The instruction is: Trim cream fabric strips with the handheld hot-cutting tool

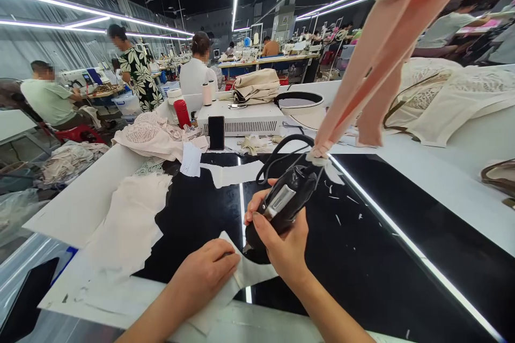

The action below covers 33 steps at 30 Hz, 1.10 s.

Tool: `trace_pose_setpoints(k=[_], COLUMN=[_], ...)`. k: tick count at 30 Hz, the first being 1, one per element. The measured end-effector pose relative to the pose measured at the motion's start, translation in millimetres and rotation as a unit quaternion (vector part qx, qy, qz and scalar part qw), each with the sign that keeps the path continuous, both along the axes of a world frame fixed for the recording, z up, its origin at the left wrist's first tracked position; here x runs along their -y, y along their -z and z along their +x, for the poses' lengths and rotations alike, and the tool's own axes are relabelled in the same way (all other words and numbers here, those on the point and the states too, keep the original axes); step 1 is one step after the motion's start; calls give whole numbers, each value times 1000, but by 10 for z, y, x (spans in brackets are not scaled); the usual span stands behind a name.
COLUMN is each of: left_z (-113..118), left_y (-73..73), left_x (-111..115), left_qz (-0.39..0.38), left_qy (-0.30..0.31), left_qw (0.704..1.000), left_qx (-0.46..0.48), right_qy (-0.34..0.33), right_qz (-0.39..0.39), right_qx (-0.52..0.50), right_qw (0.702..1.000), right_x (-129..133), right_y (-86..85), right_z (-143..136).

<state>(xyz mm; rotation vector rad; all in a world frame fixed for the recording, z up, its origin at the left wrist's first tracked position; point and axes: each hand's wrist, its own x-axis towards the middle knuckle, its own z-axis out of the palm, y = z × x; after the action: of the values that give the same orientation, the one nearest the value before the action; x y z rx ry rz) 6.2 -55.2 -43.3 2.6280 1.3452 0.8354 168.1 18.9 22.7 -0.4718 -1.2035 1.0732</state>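
My right hand (pixel 285 246) is wrapped around a black handheld electric fabric cutter (pixel 295 187) with a silver plate on its side. The cutter is tilted, its lower end at the edge of a white fabric piece (pixel 257 274). A black cord (pixel 284 142) loops from its upper end, where peach fabric strips (pixel 362 59) are knotted and run upward. My left hand (pixel 207 273) presses on the left part of the white piece, fingers closed and bent over the cloth. The cutter's own head is mostly hidden by the cloth and its body.
A glossy black board (pixel 354 257) with small scraps covers the white table. Pale cloth (pixel 132 214) lies left, lace garments (pixel 148 131) behind it. A phone (pixel 216 132), a red bottle (pixel 182 113) and a sun visor (pixel 301 110) stand at the back. Several people sit beyond.
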Motion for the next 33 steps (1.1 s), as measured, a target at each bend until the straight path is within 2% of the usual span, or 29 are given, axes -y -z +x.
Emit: trace_pose_setpoints(k=[11, 18, 26, 33], left_z=[-10, -15, -30, 35], left_y=[17, 22, 4, -82], left_x=[28, 30, 40, 45], left_qz=[-30, 10, -21, 52], left_qy=[-13, -6, -14, -1], left_qw=[999, 1000, 1000, 998], left_qx=[0, -8, -15, -21], right_qy=[-1, 0, 4, 15], right_qz=[-15, -9, -10, 0], right_qx=[14, 5, 13, -11], right_qw=[1000, 1000, 1000, 1000], right_x=[21, 37, 78, 100], right_y=[30, -7, 9, -73], right_z=[-58, -2, 32, 264])
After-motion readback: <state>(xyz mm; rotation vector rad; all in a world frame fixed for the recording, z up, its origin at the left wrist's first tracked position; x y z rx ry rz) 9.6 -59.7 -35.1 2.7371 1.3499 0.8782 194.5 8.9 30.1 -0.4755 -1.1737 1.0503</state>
